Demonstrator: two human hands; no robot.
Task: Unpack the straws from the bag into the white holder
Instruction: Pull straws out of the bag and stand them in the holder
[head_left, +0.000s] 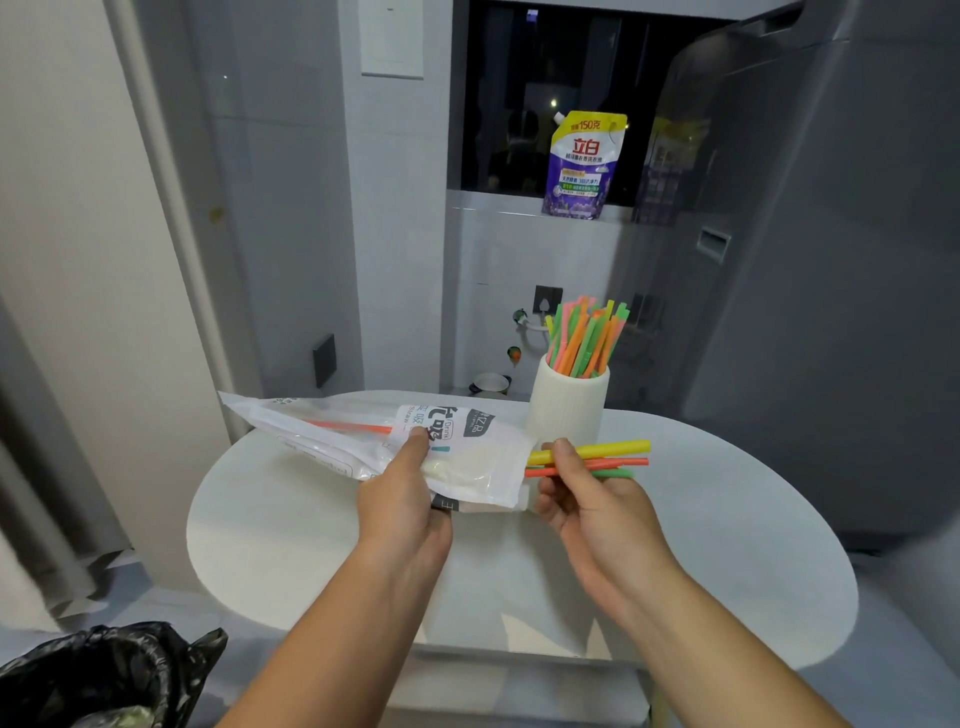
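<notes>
My left hand (410, 499) grips the clear and white straw bag (363, 436), held level above the round white table (291, 519). One orange straw (353, 427) still shows inside the bag. My right hand (587, 499) pinches a small bunch of straws (613, 457), yellow, orange and green, lying sideways just outside the bag's open end. The ribbed white holder (566, 402) stands upright at the table's far edge, just behind my right hand. Several orange, green and pink straws (584, 338) stand in it.
A purple detergent pouch (582, 166) stands on the window ledge behind. A tall grey appliance (831, 260) fills the right side. A bin lined with a black bag (104, 675) sits at the bottom left, below the table.
</notes>
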